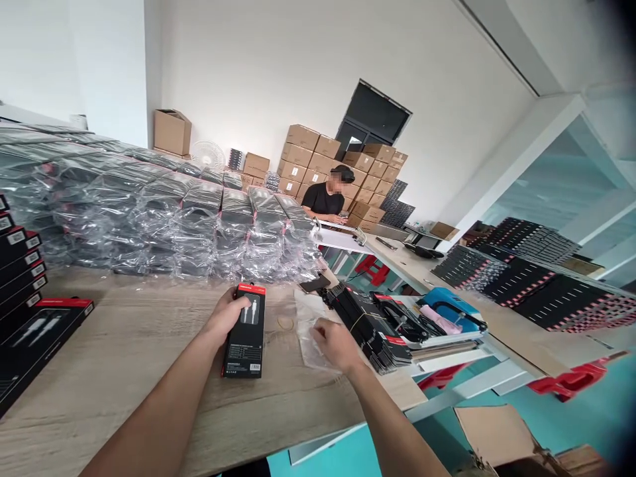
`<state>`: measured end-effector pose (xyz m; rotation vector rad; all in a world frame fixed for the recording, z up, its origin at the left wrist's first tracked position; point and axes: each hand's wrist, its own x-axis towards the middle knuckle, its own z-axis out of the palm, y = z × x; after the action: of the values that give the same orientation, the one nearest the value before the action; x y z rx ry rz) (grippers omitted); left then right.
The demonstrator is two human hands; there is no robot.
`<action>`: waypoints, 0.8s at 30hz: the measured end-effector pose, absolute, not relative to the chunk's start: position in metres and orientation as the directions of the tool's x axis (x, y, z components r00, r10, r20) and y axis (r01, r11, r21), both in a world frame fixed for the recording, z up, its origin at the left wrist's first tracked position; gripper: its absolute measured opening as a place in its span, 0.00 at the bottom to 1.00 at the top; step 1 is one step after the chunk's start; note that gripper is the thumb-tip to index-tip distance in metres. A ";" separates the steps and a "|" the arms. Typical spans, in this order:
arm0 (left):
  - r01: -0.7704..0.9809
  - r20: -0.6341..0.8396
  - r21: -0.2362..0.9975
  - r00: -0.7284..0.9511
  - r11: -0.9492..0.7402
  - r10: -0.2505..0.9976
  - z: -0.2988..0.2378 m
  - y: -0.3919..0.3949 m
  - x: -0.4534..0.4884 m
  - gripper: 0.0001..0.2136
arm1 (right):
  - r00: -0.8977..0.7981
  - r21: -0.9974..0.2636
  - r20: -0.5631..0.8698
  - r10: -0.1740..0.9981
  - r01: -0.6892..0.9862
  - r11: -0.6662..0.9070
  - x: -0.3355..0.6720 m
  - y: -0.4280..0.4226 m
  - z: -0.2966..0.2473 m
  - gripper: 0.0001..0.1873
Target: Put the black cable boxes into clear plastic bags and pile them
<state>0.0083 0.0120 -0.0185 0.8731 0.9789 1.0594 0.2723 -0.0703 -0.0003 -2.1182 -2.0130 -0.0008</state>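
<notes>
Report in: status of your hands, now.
Left hand gripping black cable box. Right hand on clear plastic bag. Stack of black boxes right beside right hand.

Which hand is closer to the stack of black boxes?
Right. The right hand is on a clear plastic bag, just beside the stack of black boxes. The left hand is farther away, on the other side of the right hand, holding a black cable box.

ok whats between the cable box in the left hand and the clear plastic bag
In the head view, what looks like a thin rubber band lies on the wooden tabletop between the black cable box and the clear plastic bag.
</notes>
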 end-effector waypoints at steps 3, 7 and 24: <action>-0.157 -0.155 0.971 0.156 0.180 0.975 -0.022 0.013 0.013 0.29 | 0.257 -0.143 0.272 0.927 0.964 -0.225 0.283 -0.074 0.008 0.12; 0.013 -0.081 0.997 0.232 0.080 0.969 -0.031 0.014 0.017 0.31 | 0.221 -0.264 0.119 0.968 0.947 -0.184 0.286 -0.075 0.003 0.14; 0.072 0.015 0.996 0.400 -0.047 0.916 -0.027 0.007 0.015 0.14 | -0.020 -0.439 0.218 0.976 0.891 0.116 0.288 -0.079 -0.010 0.14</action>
<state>0.0147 0.0074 -0.0265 1.4567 0.9397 0.8832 0.2884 -0.0787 -0.0096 -1.8056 -1.9420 0.2451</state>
